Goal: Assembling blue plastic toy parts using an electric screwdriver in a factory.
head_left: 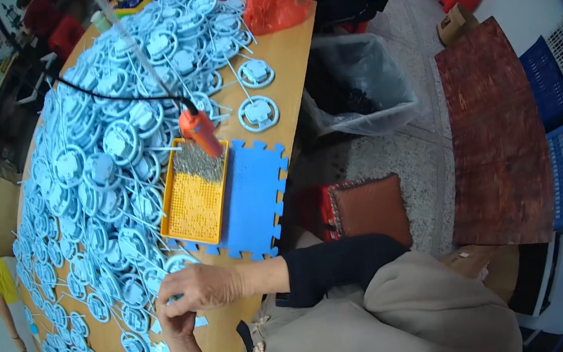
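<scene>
My two hands are close together at the near edge of the wooden table. My right hand [205, 286] comes in from the right, its fingers curled over a light blue plastic part [181, 262] whose curved rim shows beyond the knuckles. Below it, my left hand [176, 324] rises with bent fingers against the same spot; a bit of light blue shows between the fingers, and most of the grip is hidden. Beyond them an orange-handled electric screwdriver [200, 131] hangs on a cord above a yellow tray [189, 214] with small metal screws [198, 161] at its far end.
Light blue ring-shaped parts with stems [102, 170] are heaped over the table. A blue foam mat [253, 195] lies under the tray. Right of the table stand a lined bin [377, 81] and a cushioned stool [370, 212]. Other people sit or stand around the table.
</scene>
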Action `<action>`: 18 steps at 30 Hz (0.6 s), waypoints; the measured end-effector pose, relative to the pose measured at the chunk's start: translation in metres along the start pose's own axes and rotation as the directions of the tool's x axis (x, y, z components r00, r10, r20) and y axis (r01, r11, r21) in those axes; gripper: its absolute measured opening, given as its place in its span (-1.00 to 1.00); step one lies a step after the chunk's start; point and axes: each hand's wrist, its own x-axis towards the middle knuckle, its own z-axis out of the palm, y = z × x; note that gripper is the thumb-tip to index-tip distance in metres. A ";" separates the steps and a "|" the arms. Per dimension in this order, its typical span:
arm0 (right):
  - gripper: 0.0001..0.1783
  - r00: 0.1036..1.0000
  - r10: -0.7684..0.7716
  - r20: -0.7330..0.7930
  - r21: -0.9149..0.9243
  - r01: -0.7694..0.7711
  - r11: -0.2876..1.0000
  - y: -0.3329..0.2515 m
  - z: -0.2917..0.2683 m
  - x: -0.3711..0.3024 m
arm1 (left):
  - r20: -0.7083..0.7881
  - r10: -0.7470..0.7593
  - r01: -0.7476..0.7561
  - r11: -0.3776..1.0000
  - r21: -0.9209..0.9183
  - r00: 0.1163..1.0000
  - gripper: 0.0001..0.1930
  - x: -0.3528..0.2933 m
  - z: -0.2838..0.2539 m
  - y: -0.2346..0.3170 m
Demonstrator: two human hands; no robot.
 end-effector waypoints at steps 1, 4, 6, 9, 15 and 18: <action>-0.88 1.000 -0.011 0.006 0.028 0.011 1.000 -0.004 -0.002 0.004 | 0.001 0.032 -0.032 0.999 0.006 0.999 -0.45 -0.009 -0.006 -0.001; -0.79 0.993 0.001 0.116 0.064 -0.009 0.998 0.008 -0.004 -0.008 | -0.045 0.059 -0.060 0.998 -0.015 0.997 -0.31 -0.011 -0.004 -0.003; -0.78 0.988 -0.075 0.139 0.008 0.074 0.997 0.016 -0.018 -0.007 | -0.019 0.060 -0.061 0.995 -0.080 0.998 -0.28 -0.007 0.032 0.003; -0.82 0.975 0.069 0.212 0.177 -0.108 0.978 0.011 -0.039 -0.008 | 0.052 0.091 -0.080 0.980 -0.181 0.994 -0.28 0.001 0.053 -0.005; -0.84 0.914 0.289 0.284 0.203 -0.352 0.914 0.012 -0.041 -0.018 | -0.036 0.092 -0.093 0.995 -0.021 0.995 -0.37 0.006 0.051 -0.009; -0.63 0.848 0.399 0.350 0.280 -0.501 0.819 0.010 -0.048 -0.027 | 0.007 0.164 -0.163 0.976 0.142 0.986 -0.38 0.005 0.062 -0.005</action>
